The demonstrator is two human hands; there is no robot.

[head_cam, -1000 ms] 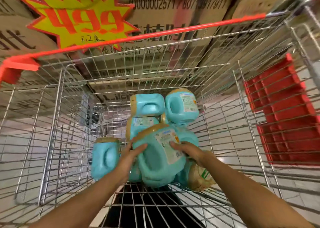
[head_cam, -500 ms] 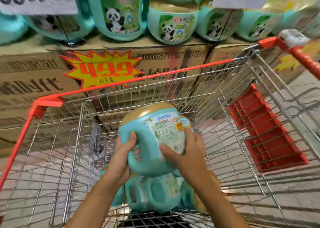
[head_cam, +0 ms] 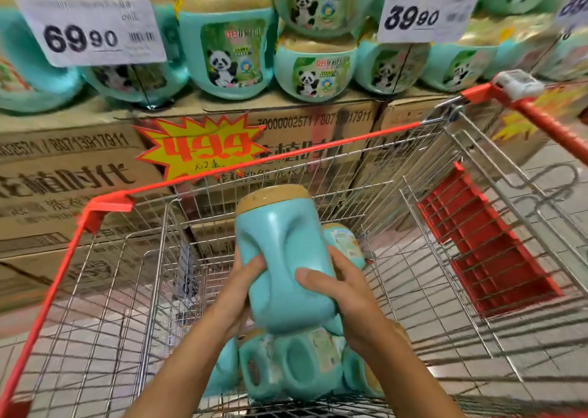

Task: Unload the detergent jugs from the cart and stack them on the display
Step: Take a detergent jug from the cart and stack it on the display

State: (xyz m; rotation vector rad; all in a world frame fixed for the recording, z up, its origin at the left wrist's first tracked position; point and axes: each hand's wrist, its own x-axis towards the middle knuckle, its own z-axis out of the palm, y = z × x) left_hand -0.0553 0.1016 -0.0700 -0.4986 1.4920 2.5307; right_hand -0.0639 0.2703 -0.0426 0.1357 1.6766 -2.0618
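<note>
I hold a teal detergent jug point(head_cam: 283, 255) with a tan cap above the wire cart point(head_cam: 445, 226), its cap end pointing up and away. My left hand point(head_cam: 237, 290) grips its lower left side, and my right hand point(head_cam: 340, 287) grips its lower right side with the thumb across the front. Several more teal jugs point(head_cam: 296, 366) lie in the bottom of the cart beneath it. The display point(head_cam: 229, 48) ahead carries rows of the same jugs with panda labels, resting on cardboard cartons point(head_cam: 73, 169).
The cart's red rim point(head_cam: 286, 156) runs across in front of the cartons, and its red handle point(head_cam: 547, 121) is at the upper right. A red fold-down seat flap point(head_cam: 483, 242) hangs inside the right wall. Price signs point(head_cam: 89, 32) hang before the display. Tiled floor lies below.
Both hands have lifted the jug out of the pile and turned it, so its plain handle side now faces me. My view has tilted up to show the display.
</note>
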